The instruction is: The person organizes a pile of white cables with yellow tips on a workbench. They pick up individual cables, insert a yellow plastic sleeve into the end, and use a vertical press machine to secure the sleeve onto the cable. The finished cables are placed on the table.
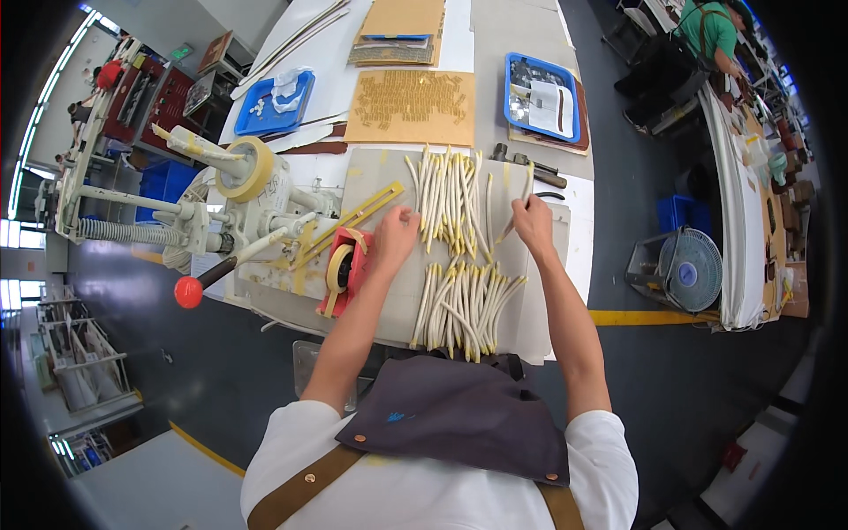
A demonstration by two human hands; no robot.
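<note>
Two bunches of pale, yellow-tipped rods lie before the hands. The nearer bunch (459, 309) sits below and between them, its near ends reaching the front edge of a grey board (375, 172). The farther bunch (447, 199) fills most of the room between the hands, and only a narrow gap parts the two.

Just left of this bunch, the left hand (397, 231) has its fingers curled in; whether they grip anything, I cannot tell. A red tape dispenser (357, 276) crowds its wrist, and a white machine (269, 199) closes off space farther left. The right hand (533, 221) pinches a single rod (528, 184) that juts out beyond the fingers. Bare board shows on its inner side, broken by one stray rod (490, 212); outward, the table edge is near, with open floor (614, 203) past it.

Just beyond the right hand lie hand tools (549, 178). Ahead of both hands is a brown board (409, 106), well apart, between two blue trays (509, 97).
</note>
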